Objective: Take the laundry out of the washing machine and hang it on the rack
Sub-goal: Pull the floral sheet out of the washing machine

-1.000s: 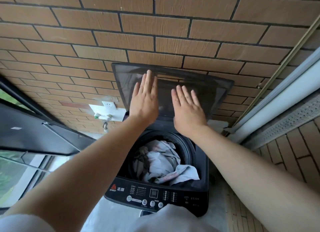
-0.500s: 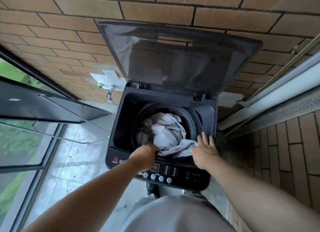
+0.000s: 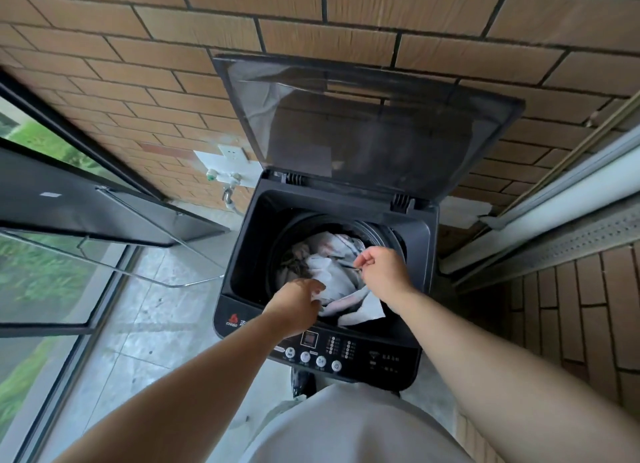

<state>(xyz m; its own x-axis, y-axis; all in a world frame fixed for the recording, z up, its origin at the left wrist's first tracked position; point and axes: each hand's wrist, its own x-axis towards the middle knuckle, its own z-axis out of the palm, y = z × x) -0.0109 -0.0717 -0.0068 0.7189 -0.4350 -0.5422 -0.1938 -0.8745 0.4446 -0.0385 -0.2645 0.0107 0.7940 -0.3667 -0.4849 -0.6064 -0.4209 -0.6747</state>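
In the washing machine, my left hand and right hand, off the lid now, are gripping laundry; unloading is starting.

A single wide-angle view, worn on the person's head, looks forward and steeply down. It sits close over the washing machine, so the laundry in its drum lies at the centre and the raised lid stands toward the far brick wall. The left forearm and right forearm enter from the near edge. The lens bends the window at left.
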